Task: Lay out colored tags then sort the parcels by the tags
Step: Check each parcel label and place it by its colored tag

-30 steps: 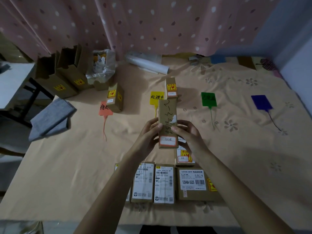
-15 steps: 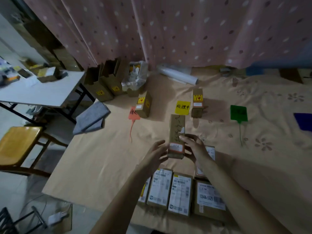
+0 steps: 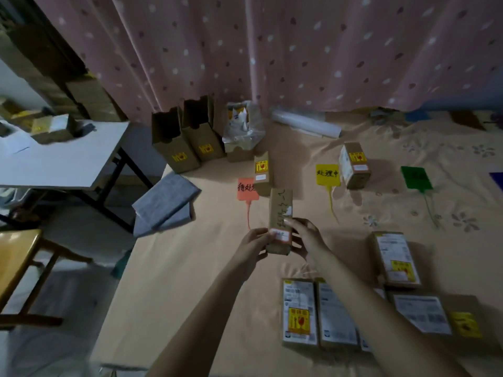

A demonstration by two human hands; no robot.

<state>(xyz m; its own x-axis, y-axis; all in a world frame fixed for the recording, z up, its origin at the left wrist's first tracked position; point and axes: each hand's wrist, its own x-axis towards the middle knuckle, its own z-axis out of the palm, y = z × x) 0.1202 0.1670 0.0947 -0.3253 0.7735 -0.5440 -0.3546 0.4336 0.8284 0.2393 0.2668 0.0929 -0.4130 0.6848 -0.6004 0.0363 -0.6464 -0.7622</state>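
Both hands hold a tall brown parcel [image 3: 280, 210] with handwriting and a red-edged label, upright above the bed. My left hand [image 3: 254, 244] grips its lower left side, my right hand [image 3: 306, 236] its lower right. Just beyond it lies the orange tag [image 3: 246, 189], with a small parcel [image 3: 262, 172] standing at its right edge. The yellow tag [image 3: 327, 174] lies further right beside another parcel [image 3: 353, 164]. The green tag [image 3: 416, 177] and a sliver of the blue tag [image 3: 497, 179] lie at the far right. Several flat parcels [image 3: 299, 311] lie near the front edge.
Two open cartons [image 3: 187, 140] and a plastic-lined box [image 3: 242, 134] stand at the bed's back left. A grey folded cloth [image 3: 166, 202] lies on the left edge. A white table [image 3: 60, 164] and a yellow chair [image 3: 16, 262] stand left of the bed. A spotted curtain hangs behind.
My view has swung left, so the tags and parcels sit further right. The held parcel has moved left toward the orange tag, and my left hand is on it again.
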